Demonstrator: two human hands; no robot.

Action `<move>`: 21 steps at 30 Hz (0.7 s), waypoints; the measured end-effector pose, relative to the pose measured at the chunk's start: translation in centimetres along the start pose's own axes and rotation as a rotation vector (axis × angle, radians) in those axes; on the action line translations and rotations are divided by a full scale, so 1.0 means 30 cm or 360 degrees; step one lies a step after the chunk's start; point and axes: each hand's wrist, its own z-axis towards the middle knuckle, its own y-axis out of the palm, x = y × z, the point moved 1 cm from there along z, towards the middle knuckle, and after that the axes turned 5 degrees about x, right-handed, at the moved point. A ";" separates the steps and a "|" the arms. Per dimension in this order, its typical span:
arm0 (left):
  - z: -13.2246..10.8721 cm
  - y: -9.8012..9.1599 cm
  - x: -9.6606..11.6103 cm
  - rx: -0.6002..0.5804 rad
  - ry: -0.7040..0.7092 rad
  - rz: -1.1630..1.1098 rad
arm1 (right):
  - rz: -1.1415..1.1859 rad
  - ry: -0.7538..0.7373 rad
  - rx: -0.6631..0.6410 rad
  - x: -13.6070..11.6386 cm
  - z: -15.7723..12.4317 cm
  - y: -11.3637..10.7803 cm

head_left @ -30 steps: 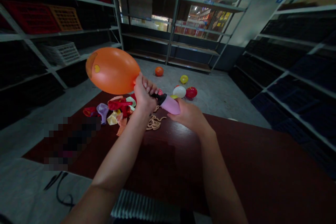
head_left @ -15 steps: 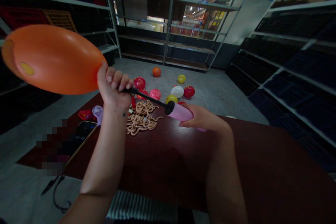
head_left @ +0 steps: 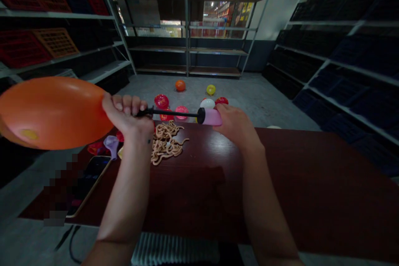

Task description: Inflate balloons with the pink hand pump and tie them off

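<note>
Far to my left, the inflated orange balloon hangs in the air above the table's edge, its neck running into my fist. Below it, a phone lies flat on the dark red table, and just beyond that sit a few limp, uninflated balloons. My left hand is clenched around the balloon's neck and the tip of the hand pump, knuckles up. I cannot see the joint itself inside my fingers.

Under my wrist lies a tangle of tan loops, which could be rubber bands or string; the light is too dim to be sure. The pump's thin black rod runs level from my left fist to the pink barrel and is pulled well out of it. My right hand wraps the far end of that barrel in a firm grasp. Beyond the table, blown-up balloons in red, pink, white, yellow and orange lie on the grey floor before metal shelving.
</note>
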 end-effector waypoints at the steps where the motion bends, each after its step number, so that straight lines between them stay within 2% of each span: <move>1: 0.016 -0.012 -0.019 0.0000 -0.0001 0.0012 | -0.0073 0.0003 0.0037 -0.005 0.003 0.001; 3: 0.042 -0.034 -0.058 0.0016 -0.0046 -0.0014 | -0.0200 -0.0002 0.0092 -0.015 0.008 -0.001; 6: 0.045 -0.046 -0.118 0.0157 -0.0151 -0.0108 | -0.0363 -0.0021 0.0120 -0.031 0.012 -0.007; 9: 0.001 -0.038 -0.174 0.0232 -0.0231 -0.0155 | -0.0441 -0.0036 0.0085 -0.058 0.017 -0.005; 14: -0.070 -0.038 -0.258 0.0168 -0.0352 -0.0098 | -0.0412 -0.0072 -0.0003 -0.122 0.021 0.020; 17: -0.056 -0.053 -0.280 0.0231 -0.0501 -0.0061 | -0.0370 -0.0086 -0.0092 -0.158 0.019 0.042; 21: 0.007 -0.069 -0.260 0.0343 -0.0696 -0.0038 | -0.0196 -0.0054 -0.0231 -0.195 0.022 0.073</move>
